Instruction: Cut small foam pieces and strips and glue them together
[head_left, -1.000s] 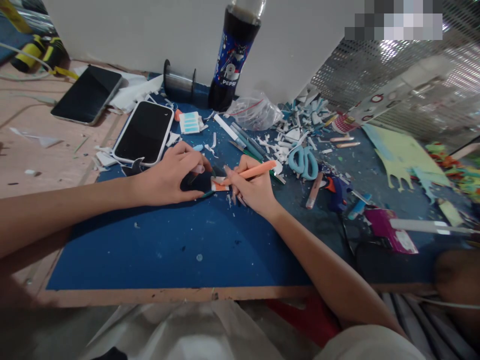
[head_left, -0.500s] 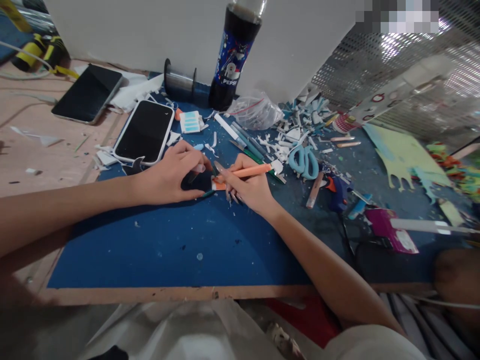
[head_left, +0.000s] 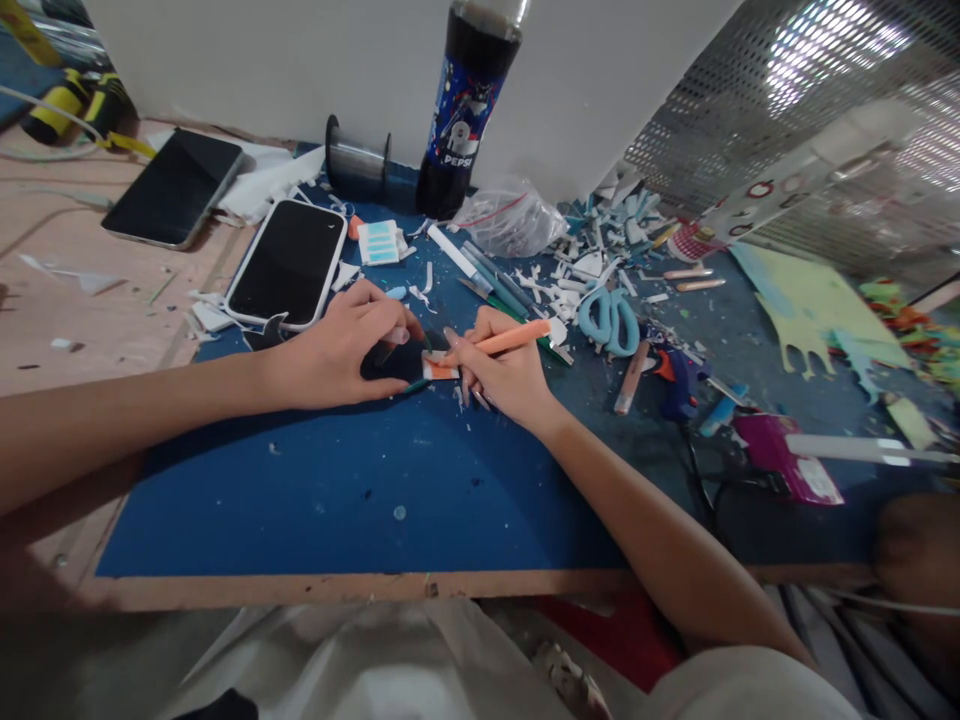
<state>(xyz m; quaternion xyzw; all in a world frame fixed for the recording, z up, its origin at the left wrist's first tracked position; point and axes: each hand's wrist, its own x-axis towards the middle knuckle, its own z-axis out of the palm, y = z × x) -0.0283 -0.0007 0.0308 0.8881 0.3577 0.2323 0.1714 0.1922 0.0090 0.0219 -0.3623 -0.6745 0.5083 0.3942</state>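
Note:
My left hand (head_left: 337, 350) rests on the blue mat (head_left: 337, 490), its fingers pressed down on a small dark piece (head_left: 394, 365) with an orange and white bit (head_left: 437, 370) at its right end. My right hand (head_left: 502, 375) is closed round an orange craft knife (head_left: 502, 343), held like a pen, its tip at the small piece between the two hands. Both forearms reach in from the near edge.
A phone in a white case (head_left: 289, 262) and a tablet (head_left: 174, 187) lie at the back left. A cola bottle (head_left: 461, 105), a metal spool (head_left: 358, 160), a plastic bag (head_left: 510, 222), blue scissors (head_left: 609, 320), pens, paper scraps and a glue gun (head_left: 675, 380) crowd the back and right.
The right hand has shifted the knife slightly over the small piece, first a little away, then back. The left hand has stayed put.

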